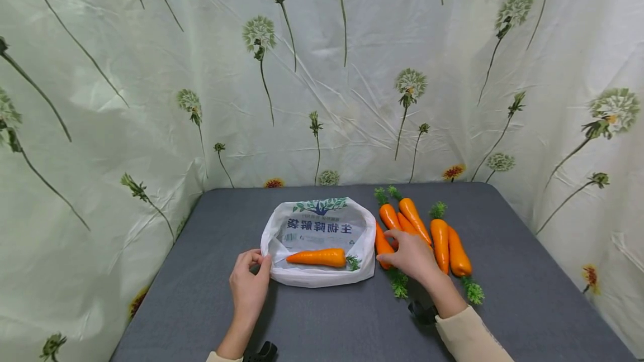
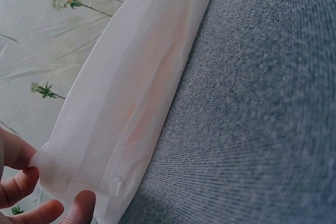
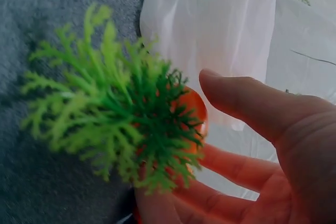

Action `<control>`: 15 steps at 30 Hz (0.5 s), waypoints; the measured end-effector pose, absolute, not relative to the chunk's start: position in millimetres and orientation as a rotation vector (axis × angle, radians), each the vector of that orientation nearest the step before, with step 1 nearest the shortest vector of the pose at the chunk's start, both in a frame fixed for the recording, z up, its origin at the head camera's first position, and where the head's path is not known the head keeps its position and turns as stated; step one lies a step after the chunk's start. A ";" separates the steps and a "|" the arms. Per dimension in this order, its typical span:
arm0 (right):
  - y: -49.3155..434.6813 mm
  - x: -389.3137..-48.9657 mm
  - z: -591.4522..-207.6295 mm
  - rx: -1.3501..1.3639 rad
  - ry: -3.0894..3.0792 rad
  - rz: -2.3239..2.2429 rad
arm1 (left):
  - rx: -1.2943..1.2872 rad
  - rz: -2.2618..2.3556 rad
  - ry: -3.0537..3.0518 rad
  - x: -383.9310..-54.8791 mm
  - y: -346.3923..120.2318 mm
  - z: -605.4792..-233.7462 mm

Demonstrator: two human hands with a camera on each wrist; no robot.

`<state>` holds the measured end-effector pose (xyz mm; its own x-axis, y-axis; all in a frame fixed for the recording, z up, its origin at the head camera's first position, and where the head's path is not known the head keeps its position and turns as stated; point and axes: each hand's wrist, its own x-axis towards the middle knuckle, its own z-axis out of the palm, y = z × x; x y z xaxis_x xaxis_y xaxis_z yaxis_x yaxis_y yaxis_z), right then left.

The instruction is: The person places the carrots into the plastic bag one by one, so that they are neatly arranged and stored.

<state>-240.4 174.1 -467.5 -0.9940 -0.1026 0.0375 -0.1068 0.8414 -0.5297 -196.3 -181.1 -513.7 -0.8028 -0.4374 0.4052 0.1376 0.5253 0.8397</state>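
A white plastic bag with printed characters and a tree lies mouth-open in the middle. One carrot with a green top lies inside. My left hand pinches the bag's left rim; in the left wrist view the bag's film runs between thumb and fingers. My right hand reaches over the nearest carrot beside the bag's right edge. In the right wrist view that carrot's leafy top hides much of it, with the thumb straight beside its orange end and the other fingers spread around the far side.
Several more carrots lie to the right: a cluster behind the right hand and a pair farther right. Everything stands on a dark grey table. A pale curtain printed with dandelions hangs behind the table and at both sides.
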 end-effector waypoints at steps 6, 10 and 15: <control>170.1 -240.5 -472.4 0.145 -3.046 0.867 | 0.248 -1.278 -2.176 -196.4 -180.9 -512.0; 167.8 -241.2 -475.2 0.118 -3.037 0.888 | 0.252 -1.283 -2.182 -196.1 -181.0 -512.1; 165.8 -243.4 -476.3 0.111 -3.016 0.906 | 0.266 -1.291 -2.188 -195.1 -181.0 -512.1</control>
<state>-243.4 165.8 -476.3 -0.9975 -0.0705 0.0110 -0.0649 0.8324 -0.5504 -195.1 -181.0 -512.1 -0.8128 -0.4434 0.3779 0.1163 0.5121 0.8510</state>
